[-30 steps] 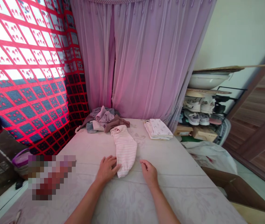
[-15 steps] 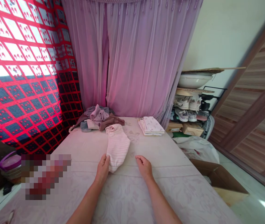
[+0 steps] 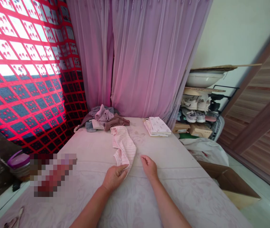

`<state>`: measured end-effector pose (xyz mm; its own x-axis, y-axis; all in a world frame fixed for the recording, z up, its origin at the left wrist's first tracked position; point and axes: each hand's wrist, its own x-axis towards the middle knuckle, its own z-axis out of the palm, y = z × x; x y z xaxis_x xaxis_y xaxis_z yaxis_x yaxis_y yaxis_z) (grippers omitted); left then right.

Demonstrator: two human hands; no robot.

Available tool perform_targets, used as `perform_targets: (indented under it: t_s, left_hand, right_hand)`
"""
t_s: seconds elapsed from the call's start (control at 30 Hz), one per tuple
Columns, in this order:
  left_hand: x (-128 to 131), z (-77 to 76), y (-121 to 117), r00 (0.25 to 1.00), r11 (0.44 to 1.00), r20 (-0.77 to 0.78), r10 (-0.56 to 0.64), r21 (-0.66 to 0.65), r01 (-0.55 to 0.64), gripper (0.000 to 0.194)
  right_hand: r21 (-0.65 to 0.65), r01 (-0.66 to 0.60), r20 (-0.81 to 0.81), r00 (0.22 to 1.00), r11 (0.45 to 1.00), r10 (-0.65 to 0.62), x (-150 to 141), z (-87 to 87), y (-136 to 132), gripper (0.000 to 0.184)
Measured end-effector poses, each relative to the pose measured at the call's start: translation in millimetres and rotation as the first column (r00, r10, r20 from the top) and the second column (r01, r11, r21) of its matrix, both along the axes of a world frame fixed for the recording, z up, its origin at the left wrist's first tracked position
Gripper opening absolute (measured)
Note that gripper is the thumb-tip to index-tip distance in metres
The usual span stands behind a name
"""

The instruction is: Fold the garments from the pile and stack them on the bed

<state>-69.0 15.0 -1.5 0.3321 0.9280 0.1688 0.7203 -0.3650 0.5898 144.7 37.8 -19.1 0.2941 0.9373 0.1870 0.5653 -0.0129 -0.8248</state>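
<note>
Pink-striped knit garment (image 3: 124, 147) lies mid-bed (image 3: 179, 196), its lower edge turned back and gathered in the left hand (image 3: 114, 178); the right hand (image 3: 149, 167) sits open just beside it, holding nothing. Upper centre are one folded stack (image 3: 157, 126) and one heap of clothes (image 3: 103, 119); at lower left, a pixelated patch (image 3: 52, 174) hides whatever lies there.

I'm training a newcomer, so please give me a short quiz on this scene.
1. True or false: the right hand is gripping the pink striped garment.
2. Multiple choice: what lies on the bed to the right of the garment in the head view? A) a folded stack of patterned cloth B) a cardboard box C) a purple-lidded tub
3. Fill in the blank: the rack beside the bed holds pairs of ____.

Key: 1 false; 2 A; 3 shoes.
</note>
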Motion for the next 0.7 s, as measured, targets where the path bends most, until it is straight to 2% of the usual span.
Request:
perform_targets:
  t_s: [0.07,0.17,0.23,0.3,0.37,0.43,0.53,0.6,0.7]
  left_hand:
    - [1.0,4.8,-2.7,0.996,0.997,-0.072,-0.048,0.050,0.052,0.035]
    - [1.2,6.4,-4.8,0.981,0.983,-0.128,-0.147,0.095,0.159,0.031]
    - [0.2,5.0,-5.9,0.970,0.971,-0.138,-0.198,0.108,0.213,0.029]
    - [-1.5,3.7,-7.2,0.968,0.966,-0.127,-0.218,0.113,0.232,0.029]
    - [-3.3,3.6,-8.5,0.975,0.971,-0.089,-0.204,0.111,0.213,0.034]
    - [-4.7,4.7,-9.3,0.985,0.980,-0.023,-0.173,0.096,0.175,0.042]
    - [-5.3,4.8,-8.7,0.990,0.995,0.107,-0.092,0.047,0.087,0.044]
    - [-5.4,2.4,-6.7,0.977,0.998,0.208,-0.051,-0.012,0.054,0.040]
    - [-7.0,-3.1,-0.6,0.945,0.997,0.327,0.004,-0.072,0.021,0.039]
  right_hand:
    - [-0.024,0.003,0.025,1.000,1.000,-0.002,-11.3,11.3,4.9,0.037]
    - [-0.002,-0.082,0.137,0.987,0.997,0.081,-37.1,32.3,15.3,0.039]
    - [-0.069,-0.128,0.243,0.960,0.989,0.141,-52.2,44.7,23.7,0.034]
    - [-0.157,-0.097,0.307,0.941,0.983,0.142,-57.8,53.4,31.5,0.020]
    - [-0.193,-0.011,0.322,0.944,0.981,0.074,-50.0,57.4,35.7,0.015]
    - [-0.178,0.100,0.316,0.948,0.979,-0.039,-30.5,56.6,32.2,0.023]
    - [-0.161,0.280,0.313,0.924,0.946,-0.220,6.8,45.4,8.9,0.035]
    - [-0.153,0.355,0.321,0.901,0.922,-0.293,27.7,31.9,-14.5,0.032]
    - [-0.071,0.398,0.341,0.871,0.915,-0.353,46.6,10.9,-44.9,0.025]
